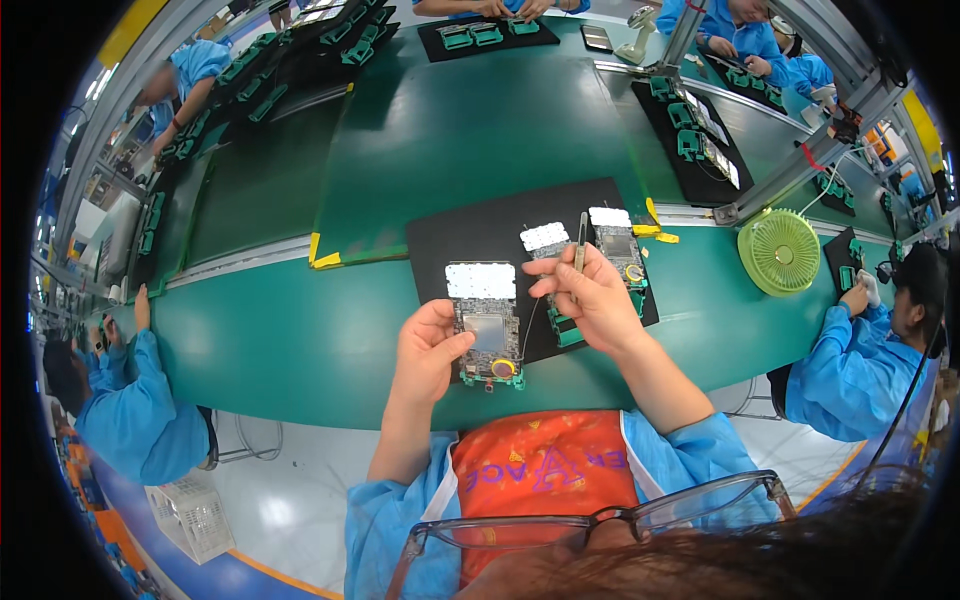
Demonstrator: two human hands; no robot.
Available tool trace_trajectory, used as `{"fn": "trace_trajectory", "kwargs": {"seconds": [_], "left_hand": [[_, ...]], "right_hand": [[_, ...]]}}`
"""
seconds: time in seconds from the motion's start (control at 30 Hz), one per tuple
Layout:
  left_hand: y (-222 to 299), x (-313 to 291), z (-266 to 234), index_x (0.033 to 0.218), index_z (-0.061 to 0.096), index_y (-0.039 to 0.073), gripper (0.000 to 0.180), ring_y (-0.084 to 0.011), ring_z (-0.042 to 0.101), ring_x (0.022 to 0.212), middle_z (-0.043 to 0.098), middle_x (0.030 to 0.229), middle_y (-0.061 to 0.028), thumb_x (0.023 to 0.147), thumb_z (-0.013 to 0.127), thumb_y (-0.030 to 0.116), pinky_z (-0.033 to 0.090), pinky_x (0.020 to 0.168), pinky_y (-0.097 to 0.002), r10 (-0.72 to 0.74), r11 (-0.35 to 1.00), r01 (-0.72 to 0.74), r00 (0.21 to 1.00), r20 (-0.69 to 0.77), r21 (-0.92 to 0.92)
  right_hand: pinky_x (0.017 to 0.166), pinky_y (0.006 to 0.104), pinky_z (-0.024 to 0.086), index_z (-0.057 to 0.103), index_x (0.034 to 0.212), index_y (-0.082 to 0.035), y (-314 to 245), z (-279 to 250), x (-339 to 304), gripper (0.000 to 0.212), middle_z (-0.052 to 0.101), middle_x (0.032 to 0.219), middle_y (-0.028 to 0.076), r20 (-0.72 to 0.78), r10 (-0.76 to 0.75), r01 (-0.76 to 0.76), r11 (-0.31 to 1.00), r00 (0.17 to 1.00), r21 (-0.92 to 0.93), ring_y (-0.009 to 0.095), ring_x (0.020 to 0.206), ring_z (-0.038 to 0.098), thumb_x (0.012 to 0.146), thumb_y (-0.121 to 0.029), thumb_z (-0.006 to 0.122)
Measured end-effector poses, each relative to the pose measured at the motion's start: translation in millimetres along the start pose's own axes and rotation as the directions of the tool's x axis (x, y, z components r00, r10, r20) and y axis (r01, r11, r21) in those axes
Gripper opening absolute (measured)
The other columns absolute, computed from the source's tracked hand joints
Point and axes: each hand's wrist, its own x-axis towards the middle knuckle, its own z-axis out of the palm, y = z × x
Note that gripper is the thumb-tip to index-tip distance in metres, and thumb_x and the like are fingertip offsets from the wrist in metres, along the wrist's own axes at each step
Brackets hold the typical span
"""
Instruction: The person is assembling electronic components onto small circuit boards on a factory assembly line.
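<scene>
At a green bench among co-workers, your left hand clamps a circuit board; your right hand pinches a slim tool, lower end hidden.

Held board left of tweezers

A green fan stands on the table. Right of the fan is a worker; far left of it, a white basket.

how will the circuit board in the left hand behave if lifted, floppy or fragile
The circuit board is probably stiff: its white upper end reaches past the left hand without visible droop. It looks fragile, with small parts exposed. Being flat and oblong, it seems unlikely to roll.
</scene>
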Motion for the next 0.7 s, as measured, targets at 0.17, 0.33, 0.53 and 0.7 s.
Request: {"fn": "trace_trajectory", "kwargs": {"seconds": [0.17,0.33,0.53,0.7], "left_hand": [[-5,1,8,0.103,0.057,-0.004,0.016,-0.0120,0.063,0.087,0.066,0.098,-0.0091,0.087,0.056,-0.006,0.051,0.080,-0.0266,0.026,0.995,-0.011,0.989,-0.147,0.102],[-19,0,22,0.100,0.058,-0.004,0.010,-0.0058,0.059,0.082,0.060,0.093,-0.0031,0.091,0.054,-0.005,0.048,0.072,-0.0197,0.208,0.922,-0.128,0.960,-0.188,0.366],[-22,1,42,0.095,0.059,-0.008,0.009,-0.0076,0.059,0.075,0.058,0.093,-0.0062,0.087,0.055,-0.007,0.049,0.063,-0.0205,0.345,0.819,-0.246,0.933,-0.103,0.519],[-18,-1,46,0.094,0.060,-0.007,0.010,-0.0125,0.062,0.071,0.061,0.091,-0.0105,0.085,0.056,-0.007,0.051,0.060,-0.0233,0.403,0.705,-0.272,0.914,-0.054,0.655]], "right_hand": [[0.047,0.0186,0.035,0.049,0.095,-0.005,8,3,-3,0.006,0.068,0.093,0.014,-0.086,-0.093,0.076,0.981,0.992,-0.181,0.008,0.066,0.059,0.097,-0.009,0.052],[0.059,0.0207,0.043,0.066,0.084,0.001,16,22,-11,0.005,0.067,0.081,0.005,0.045,-0.307,0.279,0.779,0.950,-0.562,0.007,0.066,0.055,0.084,-0.004,0.068],[0.046,0.0227,0.038,0.067,0.079,0.001,18,42,-17,0.006,0.063,0.072,0.005,0.208,-0.436,0.438,0.534,0.875,-0.723,0.009,0.056,0.053,0.075,0.000,0.072],[0.045,0.0225,0.037,0.067,0.077,-0.001,22,42,-17,0.006,0.062,0.071,0.005,0.194,-0.482,0.445,0.487,0.855,-0.752,0.008,0.052,0.051,0.073,0.001,0.072]]}}
